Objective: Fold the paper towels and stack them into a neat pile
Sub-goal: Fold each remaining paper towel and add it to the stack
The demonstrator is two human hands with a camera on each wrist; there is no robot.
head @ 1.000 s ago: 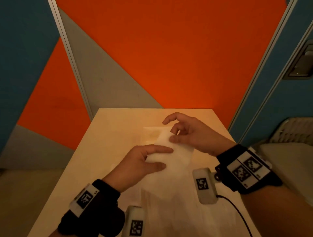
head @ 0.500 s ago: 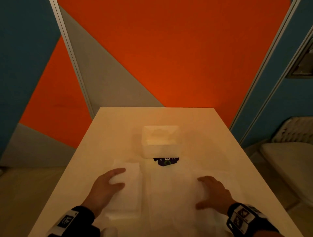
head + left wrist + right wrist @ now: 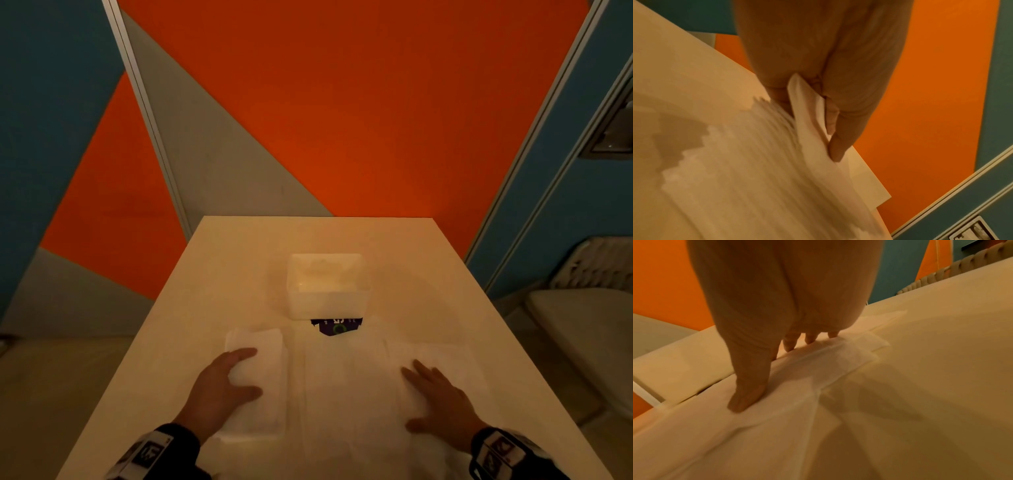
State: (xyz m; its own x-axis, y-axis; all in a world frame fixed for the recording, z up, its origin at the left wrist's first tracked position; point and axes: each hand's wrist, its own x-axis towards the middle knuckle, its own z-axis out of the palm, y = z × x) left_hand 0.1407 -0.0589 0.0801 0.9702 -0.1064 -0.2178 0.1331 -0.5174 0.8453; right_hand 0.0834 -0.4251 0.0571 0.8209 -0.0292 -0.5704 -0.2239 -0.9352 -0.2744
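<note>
A folded white paper towel (image 3: pixel 267 404) lies on the near left of the table (image 3: pixel 239 260). My left hand (image 3: pixel 251 371) holds its left part, and the left wrist view shows the towel (image 3: pixel 807 113) pinched between thumb and fingers (image 3: pixel 835 146). An unfolded sheet (image 3: pixel 346 394) is spread over the near middle, overlapping another sheet (image 3: pixel 445 359) to its right. On these my right hand (image 3: pixel 416 397) lies flat, and the right wrist view shows its straight fingers (image 3: pixel 748 395) pressing the towel (image 3: pixel 818 378).
A translucent white box (image 3: pixel 329 291) stands at the table's middle, with a dark purple packet (image 3: pixel 337 327) just in front of it. A pale chair (image 3: pixel 582 325) is off the table's right side. Orange, grey and blue wall panels rise behind.
One second ago both hands held a folded towel up over the box. They have come down toward me: the left set it on the near left, the right went flat on the sheet.
</note>
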